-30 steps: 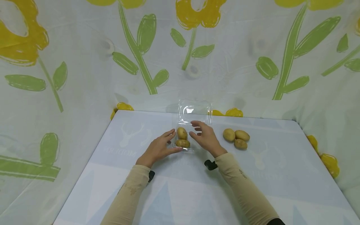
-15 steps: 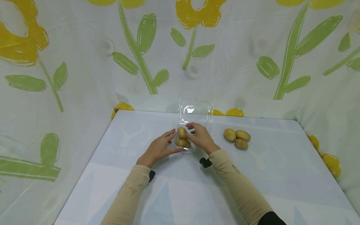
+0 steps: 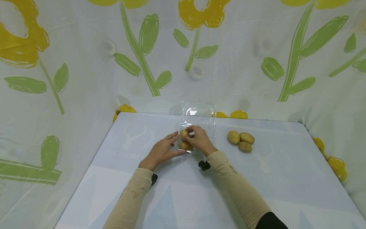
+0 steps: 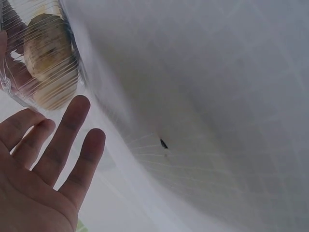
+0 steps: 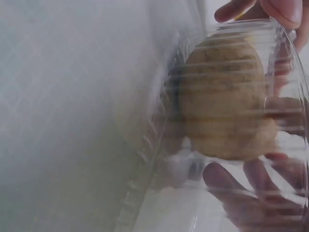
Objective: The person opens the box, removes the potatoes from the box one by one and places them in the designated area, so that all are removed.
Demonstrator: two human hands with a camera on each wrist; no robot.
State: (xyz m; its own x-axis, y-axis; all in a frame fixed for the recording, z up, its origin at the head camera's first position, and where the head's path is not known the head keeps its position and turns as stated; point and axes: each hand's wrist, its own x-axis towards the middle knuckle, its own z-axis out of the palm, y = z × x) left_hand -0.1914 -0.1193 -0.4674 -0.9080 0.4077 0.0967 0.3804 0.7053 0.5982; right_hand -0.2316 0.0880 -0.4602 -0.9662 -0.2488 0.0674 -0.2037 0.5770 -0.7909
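The step in hand looks like taking hold of a potato in the clear plastic container [image 3: 190, 152]. The right hand [image 3: 201, 140] reaches in over the container's right side, thumb and fingers pinching the far potato [image 3: 184, 134] from either side. That potato lies just left of the right hand's fingertips, inside the base; the near potato [image 3: 185, 146] sits just on the wrist side of it, below the right thumb. Through the ridged, blurred plastic in the right wrist view, I cannot tell how firm the pinch is.

The left hand [image 3: 161, 150] is spread around the container's left near corner, fingertips at the left wall and thumb along the near edge, apparently steadying it. The open lid [image 3: 199, 114] stands raised just beyond the right hand. Three loose potatoes [image 3: 233, 137] lie grouped on the table [image 3: 197, 200], to the right of the right hand and well apart from it.

As I judge it, the next move calls for a secure pinch and a straight upward lift, clear of the near potato and the wall, with the left hand holding its place, since such light plastic could slide or tip.
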